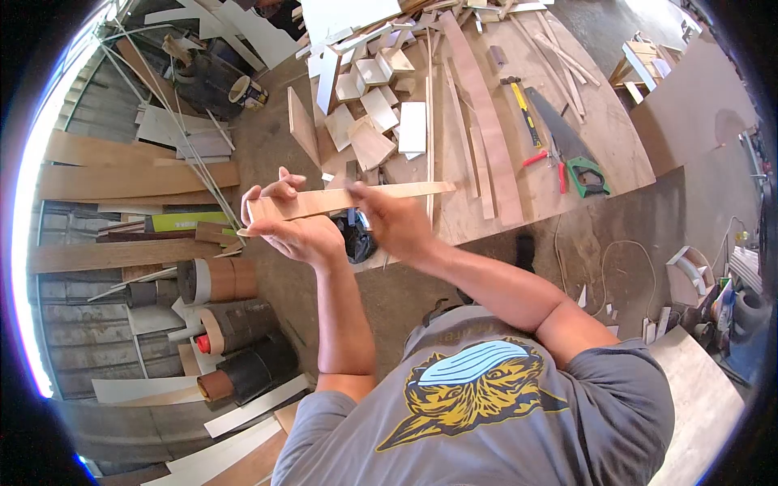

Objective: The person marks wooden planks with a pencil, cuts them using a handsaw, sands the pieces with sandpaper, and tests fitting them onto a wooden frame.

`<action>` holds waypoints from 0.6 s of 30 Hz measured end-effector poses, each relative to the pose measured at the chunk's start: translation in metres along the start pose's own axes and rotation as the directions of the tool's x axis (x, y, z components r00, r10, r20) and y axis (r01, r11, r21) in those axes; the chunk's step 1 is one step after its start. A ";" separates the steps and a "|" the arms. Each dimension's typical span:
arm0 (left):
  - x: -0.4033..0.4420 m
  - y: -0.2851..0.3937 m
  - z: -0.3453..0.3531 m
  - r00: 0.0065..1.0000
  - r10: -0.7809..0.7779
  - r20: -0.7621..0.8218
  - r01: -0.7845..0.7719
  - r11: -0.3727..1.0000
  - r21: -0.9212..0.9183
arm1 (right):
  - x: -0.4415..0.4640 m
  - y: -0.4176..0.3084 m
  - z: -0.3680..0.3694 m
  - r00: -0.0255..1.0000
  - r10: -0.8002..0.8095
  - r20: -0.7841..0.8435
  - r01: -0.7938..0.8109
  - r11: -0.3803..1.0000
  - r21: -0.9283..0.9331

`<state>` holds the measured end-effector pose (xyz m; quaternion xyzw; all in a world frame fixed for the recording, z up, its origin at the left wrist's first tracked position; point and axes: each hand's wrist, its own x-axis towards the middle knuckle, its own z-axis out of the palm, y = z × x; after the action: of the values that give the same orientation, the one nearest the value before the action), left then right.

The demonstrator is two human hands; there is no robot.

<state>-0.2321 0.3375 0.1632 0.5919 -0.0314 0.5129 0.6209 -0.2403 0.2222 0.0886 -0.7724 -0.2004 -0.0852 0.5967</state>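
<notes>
A pale wooden strip (324,202), tapered toward its far right end, is held level in front of my chest. My left hand (296,231) supports its wide left end, with the thumb and fingers on either side. Closed at the middle of the strip is my right hand (393,223). A small dark object (351,172) sticks up at its fingertips; what it is cannot be made out. Just beneath the hands, a black bag-like item (356,241) lies by the table's edge, partly covered.
The plywood table (596,158) bears a hammer (525,112), red-handled pliers (559,166), a green-handled handsaw (567,142), long strips and a heap of wood offcuts (373,121). Rolls of sheet material (247,364) and boards (138,182) lie at the left. A cable (632,243) crosses the floor.
</notes>
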 end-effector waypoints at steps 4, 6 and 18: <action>-0.005 0.008 0.007 0.999 -0.051 -0.007 0.051 0.999 0.013 | -0.006 -0.014 -0.003 0.996 -0.036 -0.084 0.044 0.994 0.103; -0.002 0.005 0.003 0.998 -0.057 -0.033 0.059 0.997 0.053 | 0.004 0.004 -0.009 0.988 0.145 0.053 -0.146 0.989 0.020; -0.006 0.006 0.007 0.994 -0.101 -0.033 0.102 0.995 0.016 | -0.035 0.207 -0.009 0.909 0.413 -0.053 -0.410 0.864 -0.292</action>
<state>-0.2347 0.3271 0.1657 0.5898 0.0132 0.4904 0.6414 -0.1857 0.1636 -0.1062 -0.8784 -0.0193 0.0193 0.4772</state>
